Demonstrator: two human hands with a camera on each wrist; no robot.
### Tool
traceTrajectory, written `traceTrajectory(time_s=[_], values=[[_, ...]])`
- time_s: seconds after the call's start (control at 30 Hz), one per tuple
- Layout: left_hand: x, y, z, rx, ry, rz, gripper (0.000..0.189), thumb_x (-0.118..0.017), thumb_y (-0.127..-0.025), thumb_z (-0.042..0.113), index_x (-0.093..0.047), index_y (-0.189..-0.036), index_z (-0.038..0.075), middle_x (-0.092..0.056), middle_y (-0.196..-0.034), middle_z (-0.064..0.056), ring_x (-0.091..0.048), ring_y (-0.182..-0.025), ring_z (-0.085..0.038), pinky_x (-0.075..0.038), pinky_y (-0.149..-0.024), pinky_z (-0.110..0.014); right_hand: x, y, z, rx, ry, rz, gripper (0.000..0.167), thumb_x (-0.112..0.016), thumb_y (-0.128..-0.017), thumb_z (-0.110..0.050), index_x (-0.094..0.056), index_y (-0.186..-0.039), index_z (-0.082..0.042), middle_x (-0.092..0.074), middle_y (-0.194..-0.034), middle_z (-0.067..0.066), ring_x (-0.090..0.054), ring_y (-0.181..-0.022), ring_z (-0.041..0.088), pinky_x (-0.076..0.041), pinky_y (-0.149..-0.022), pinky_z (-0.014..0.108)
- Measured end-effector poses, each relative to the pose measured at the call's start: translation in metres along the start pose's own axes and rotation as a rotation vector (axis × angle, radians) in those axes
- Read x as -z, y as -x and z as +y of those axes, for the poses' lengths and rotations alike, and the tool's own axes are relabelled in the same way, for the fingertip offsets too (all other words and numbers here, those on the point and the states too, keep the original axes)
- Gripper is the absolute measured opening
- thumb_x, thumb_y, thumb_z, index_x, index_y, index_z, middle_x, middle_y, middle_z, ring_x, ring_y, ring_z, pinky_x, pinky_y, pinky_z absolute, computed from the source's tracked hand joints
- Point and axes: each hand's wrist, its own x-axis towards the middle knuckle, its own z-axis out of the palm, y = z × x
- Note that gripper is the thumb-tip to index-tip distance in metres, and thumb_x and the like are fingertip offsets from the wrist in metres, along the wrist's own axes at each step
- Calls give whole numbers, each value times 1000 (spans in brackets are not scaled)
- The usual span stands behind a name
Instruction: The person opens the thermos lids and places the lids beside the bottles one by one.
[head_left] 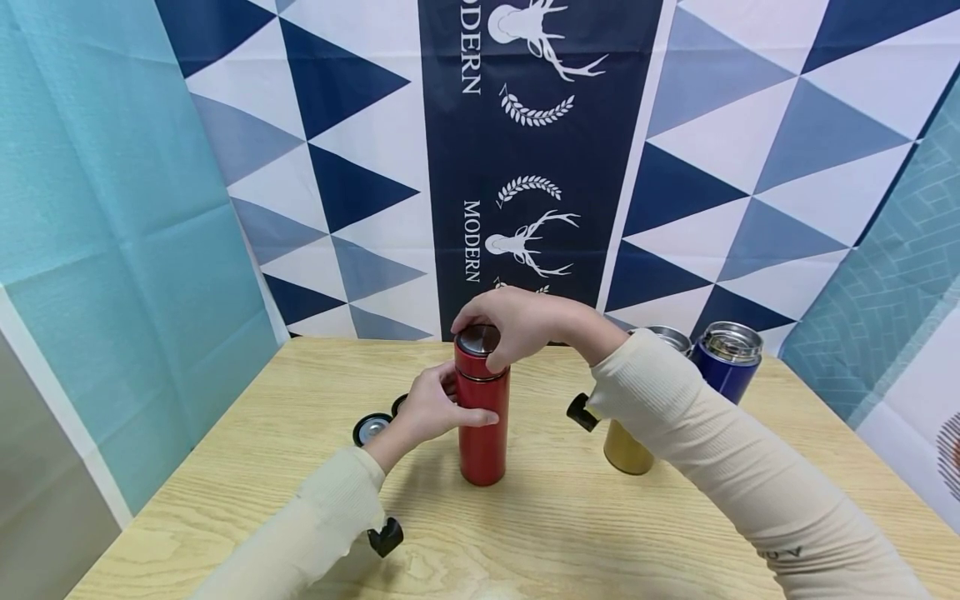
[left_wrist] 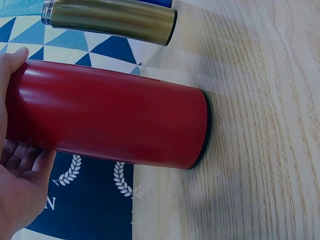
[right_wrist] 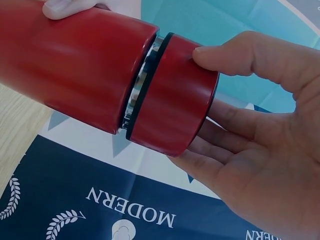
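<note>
A red thermos flask stands upright on the wooden table, its black base on the surface in the left wrist view. My left hand grips the upper body from the left, thumb across the front. From above, my right hand holds the red lid between thumb and fingers. The lid sits at the flask's mouth, and a narrow gap with a silvery neck shows between lid and body in the right wrist view. The lid's top is dark.
On the right stand a gold flask and a blue flask, both with bare metal mouths; my right sleeve partly covers them. Two round lids, one a dark-rimmed lid, lie left of the red flask. A patterned cloth hangs behind the table.
</note>
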Motion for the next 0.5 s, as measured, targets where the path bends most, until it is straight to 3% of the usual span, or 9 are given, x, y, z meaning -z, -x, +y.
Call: traceTrajectory(time_s=[0.23,0.5], values=[[0,1,1,-5,5,4,66,-84,-73,22,-54,-131,20,-66,-122,-2,-65,-108,-19,-56,-92,-37,0,0,1,-12,-47,6,56,-75,-80,-16,-54,-131,-5,-65,-126,9,-62,-112,21,-54,-95,35],[-1,1,2,20,-4,19,68,-84,-72,23,-54,-132,19,-66,-123,-3,-65,-110,-19,-56,-94,-37,0,1,-2,-186,4,80,65,-78,-78,-39,-57,-129,-4,-65,-123,11,-61,-111,23,-54,-96,38]])
